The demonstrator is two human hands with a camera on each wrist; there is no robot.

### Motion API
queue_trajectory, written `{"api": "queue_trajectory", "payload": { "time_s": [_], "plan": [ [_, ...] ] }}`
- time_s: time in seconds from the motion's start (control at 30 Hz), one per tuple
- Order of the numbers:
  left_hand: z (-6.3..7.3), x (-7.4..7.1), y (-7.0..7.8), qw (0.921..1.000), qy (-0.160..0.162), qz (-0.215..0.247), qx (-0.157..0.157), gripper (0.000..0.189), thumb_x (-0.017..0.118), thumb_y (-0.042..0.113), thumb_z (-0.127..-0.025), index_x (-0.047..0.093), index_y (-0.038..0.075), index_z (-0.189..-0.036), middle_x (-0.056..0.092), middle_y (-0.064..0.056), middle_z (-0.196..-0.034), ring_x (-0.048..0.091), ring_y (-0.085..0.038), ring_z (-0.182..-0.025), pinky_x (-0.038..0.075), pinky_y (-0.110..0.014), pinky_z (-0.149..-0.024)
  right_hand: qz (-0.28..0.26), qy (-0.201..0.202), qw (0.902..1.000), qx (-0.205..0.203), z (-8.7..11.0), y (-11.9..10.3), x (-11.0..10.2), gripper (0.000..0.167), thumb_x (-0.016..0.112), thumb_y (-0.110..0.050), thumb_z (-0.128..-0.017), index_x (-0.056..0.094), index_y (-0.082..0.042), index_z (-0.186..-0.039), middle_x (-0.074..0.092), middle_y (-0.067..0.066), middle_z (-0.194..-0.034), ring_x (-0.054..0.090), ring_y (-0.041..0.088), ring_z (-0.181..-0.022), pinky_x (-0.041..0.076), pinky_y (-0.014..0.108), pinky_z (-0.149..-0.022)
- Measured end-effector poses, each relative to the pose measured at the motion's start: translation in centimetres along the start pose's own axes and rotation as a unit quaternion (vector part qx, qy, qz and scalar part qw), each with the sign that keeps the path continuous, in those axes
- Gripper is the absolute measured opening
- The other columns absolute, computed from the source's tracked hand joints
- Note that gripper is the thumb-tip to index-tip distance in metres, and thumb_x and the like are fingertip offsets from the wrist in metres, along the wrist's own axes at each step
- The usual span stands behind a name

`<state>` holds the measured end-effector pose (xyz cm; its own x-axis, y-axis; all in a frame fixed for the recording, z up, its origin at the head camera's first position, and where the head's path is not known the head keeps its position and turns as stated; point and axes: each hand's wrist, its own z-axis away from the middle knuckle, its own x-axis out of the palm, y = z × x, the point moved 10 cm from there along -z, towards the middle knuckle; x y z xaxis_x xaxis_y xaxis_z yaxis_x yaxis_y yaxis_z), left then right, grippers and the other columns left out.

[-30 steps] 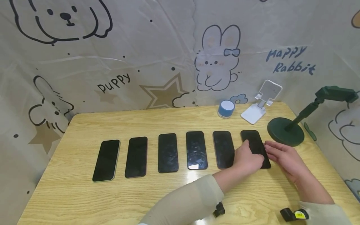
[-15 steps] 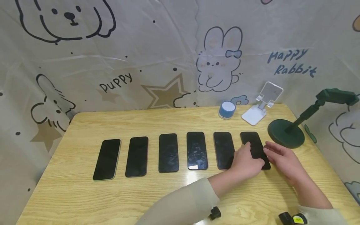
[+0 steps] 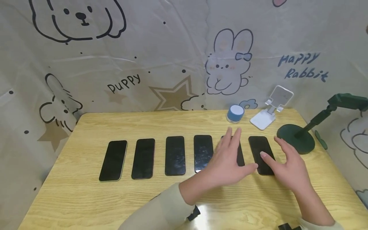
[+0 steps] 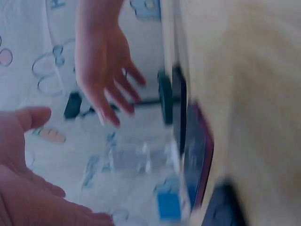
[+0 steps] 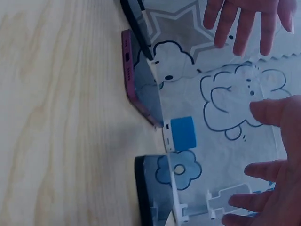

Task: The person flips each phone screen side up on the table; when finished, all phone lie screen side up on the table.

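Several dark-screened smartphones lie face up in a row. My left hand [image 3: 225,163] is over the second phone from the right [image 3: 240,156], fingers extended, thumb out, partly covering it and the phone to its left [image 3: 202,148]. My right hand [image 3: 291,171] is spread over the right side of the rightmost phone [image 3: 260,150], its thumb overlapping the screen in the head view. Both wrist views show the hands raised above the phones with nothing in them. A purple-red edge shows on one phone [image 5: 128,70] in the right wrist view.
Toward the back right stand a blue-and-white round speaker [image 3: 235,114], a white folding phone stand [image 3: 263,119] and a dark green lamp [image 3: 296,139]. Three more phones, the leftmost [image 3: 113,160] among them, lie on the left of the wooden table [image 3: 72,198]. A printed cloth hangs behind.
Both hands have lifted off the rightmost phone and opened. The left hand has moved left, over the neighbouring phone. The rightmost phone lies uncovered apart from my right thumb. The head view has shifted slightly.
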<state>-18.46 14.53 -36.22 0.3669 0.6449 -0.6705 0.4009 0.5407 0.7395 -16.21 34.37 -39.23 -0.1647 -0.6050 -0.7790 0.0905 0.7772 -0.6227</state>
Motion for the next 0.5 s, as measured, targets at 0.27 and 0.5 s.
{"api": "queue_trajectory", "payload": {
  "time_s": [0.27, 0.5],
  "plan": [
    [2.4, -7.4, -2.9, 0.9776, 0.102, -0.184, 0.015, 0.112, 0.061, 0.079, -0.079, -0.001, 0.034, -0.161, -0.030, -0.001, -0.160, -0.024, -0.033, -0.145, -0.002, -0.060, -0.114, 0.001, 0.087, 0.9928, -0.082, 1.0, -3.1, -2.1, 0.090, 0.074, -0.035, -0.088, 0.023, -0.013, -0.160, 0.008, 0.021, -0.164, -0.003, 0.050, -0.145, -0.005, 0.073, -0.106],
    [6.1, -14.4, -6.3, 0.9458, 0.168, -0.277, -0.030, 0.122, 0.060, 0.086, -0.070, -0.006, 0.035, -0.160, -0.033, -0.004, -0.159, -0.032, -0.034, -0.142, -0.008, -0.063, -0.111, 0.020, 0.120, 0.9871, -0.104, 1.9, -3.6, -3.7, 0.100, 0.077, -0.038, -0.083, 0.018, -0.014, -0.161, -0.002, 0.018, -0.165, -0.014, 0.042, -0.146, -0.012, 0.069, -0.107]
  ]
}}
